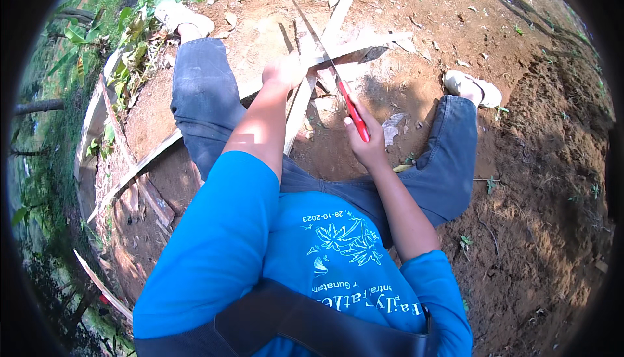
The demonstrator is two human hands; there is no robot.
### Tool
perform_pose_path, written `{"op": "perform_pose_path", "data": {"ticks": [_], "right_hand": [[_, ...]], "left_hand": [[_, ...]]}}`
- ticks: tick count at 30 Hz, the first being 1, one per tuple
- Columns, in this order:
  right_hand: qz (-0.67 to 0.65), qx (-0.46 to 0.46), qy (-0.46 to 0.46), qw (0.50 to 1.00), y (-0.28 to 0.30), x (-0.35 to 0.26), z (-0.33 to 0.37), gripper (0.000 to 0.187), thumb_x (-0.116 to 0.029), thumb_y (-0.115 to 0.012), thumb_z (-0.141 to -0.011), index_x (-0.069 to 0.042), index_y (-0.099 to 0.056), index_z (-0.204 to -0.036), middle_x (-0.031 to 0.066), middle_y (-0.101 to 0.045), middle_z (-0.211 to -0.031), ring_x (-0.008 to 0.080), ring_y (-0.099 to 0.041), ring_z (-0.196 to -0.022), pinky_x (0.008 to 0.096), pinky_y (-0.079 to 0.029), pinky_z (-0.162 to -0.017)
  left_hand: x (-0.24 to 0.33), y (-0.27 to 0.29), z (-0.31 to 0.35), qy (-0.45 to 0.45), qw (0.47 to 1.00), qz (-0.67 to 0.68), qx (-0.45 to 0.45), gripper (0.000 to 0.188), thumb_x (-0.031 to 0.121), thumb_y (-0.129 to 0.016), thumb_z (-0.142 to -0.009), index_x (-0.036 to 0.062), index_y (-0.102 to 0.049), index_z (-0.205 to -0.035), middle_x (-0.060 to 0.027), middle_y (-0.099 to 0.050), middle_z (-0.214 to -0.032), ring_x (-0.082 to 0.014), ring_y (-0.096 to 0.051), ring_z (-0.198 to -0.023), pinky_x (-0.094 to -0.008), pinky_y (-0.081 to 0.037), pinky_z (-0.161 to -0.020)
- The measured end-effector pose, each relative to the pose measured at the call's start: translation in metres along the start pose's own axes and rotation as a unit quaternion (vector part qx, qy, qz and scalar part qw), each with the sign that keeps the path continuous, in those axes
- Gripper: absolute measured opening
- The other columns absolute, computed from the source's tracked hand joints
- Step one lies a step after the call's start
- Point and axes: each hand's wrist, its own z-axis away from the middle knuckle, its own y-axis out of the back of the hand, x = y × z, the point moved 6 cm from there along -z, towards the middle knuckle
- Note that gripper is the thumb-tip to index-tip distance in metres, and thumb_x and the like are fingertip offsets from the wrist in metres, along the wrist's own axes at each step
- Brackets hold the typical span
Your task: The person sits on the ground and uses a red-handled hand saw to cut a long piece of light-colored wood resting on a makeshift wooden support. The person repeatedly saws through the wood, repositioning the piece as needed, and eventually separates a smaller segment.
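Observation:
My right hand (365, 137) is closed round the red handle of a saw (346, 97). Its long, narrow blade points away and slightly left, crossing a pale wooden slat (354, 46); the teeth are too small to make out. Left of the blade, my left hand (285, 71) is closed on this slat, its fingers partly washed out by sunlight. The slat runs from the lower left, across my left leg, to the upper right. A second pale strip of wood (299, 111) crosses beneath it at a steep angle.
My legs are spread to both sides, with a light shoe (184, 18) at left and another shoe (472, 89) at right. Brown soil (520, 162) with dry leaves and wood chips surrounds me. Green plants (78, 48) and long split pieces (105, 285) lie along the left.

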Motion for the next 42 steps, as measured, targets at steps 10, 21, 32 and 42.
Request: {"op": "perform_pose_path", "data": {"ticks": [10,21,32,42], "right_hand": [[0.042,0.026,-0.051,0.997,0.017,-0.085,0.006,0.049,-0.006,-0.062,-0.092,-0.004,-0.058,-0.140,0.0194,-0.069,-0.123,0.0224,-0.069,-0.109,0.0339,-0.051,-0.093],[0.018,0.016,-0.066,0.998,0.038,-0.100,0.010,0.043,-0.003,-0.063,-0.093,-0.001,-0.061,-0.136,0.0159,-0.071,-0.122,0.0161,-0.066,-0.109,0.0295,-0.050,-0.094],[0.004,0.014,0.014,1.000,0.012,-0.020,0.023,0.050,-0.006,-0.065,-0.094,-0.002,-0.055,-0.142,0.0135,-0.066,-0.128,0.0151,-0.062,-0.113,0.0280,-0.047,-0.099],[-0.073,-0.052,-0.051,0.995,0.016,-0.056,-0.002,0.052,-0.011,-0.064,-0.095,-0.005,-0.053,-0.146,0.0098,-0.066,-0.113,0.0130,-0.059,-0.097,0.0271,-0.048,-0.088]], "left_hand": [[0.011,0.012,0.010,0.003,0.999,0.051,-0.020,0.049,0.049,-0.040,-0.097,0.0175,-0.068,-0.123,-0.0134,-0.067,-0.128,-0.0336,-0.062,-0.121,-0.0461,-0.048,-0.102],[0.011,0.011,0.012,0.001,1.000,0.009,0.018,0.047,0.044,-0.042,-0.097,0.0156,-0.070,-0.121,-0.0111,-0.071,-0.122,-0.0299,-0.067,-0.115,-0.0437,-0.053,-0.096],[0.009,0.006,-0.001,-0.002,0.999,0.017,0.045,0.047,0.047,-0.046,-0.098,0.0144,-0.072,-0.120,-0.0132,-0.068,-0.128,-0.0310,-0.063,-0.120,-0.0441,-0.048,-0.102],[0.007,-0.009,-0.021,-0.096,0.992,0.076,-0.042,0.047,0.046,-0.045,-0.101,0.0128,-0.072,-0.118,-0.0190,-0.068,-0.124,-0.0314,-0.061,-0.119,-0.0454,-0.043,-0.106]]}}
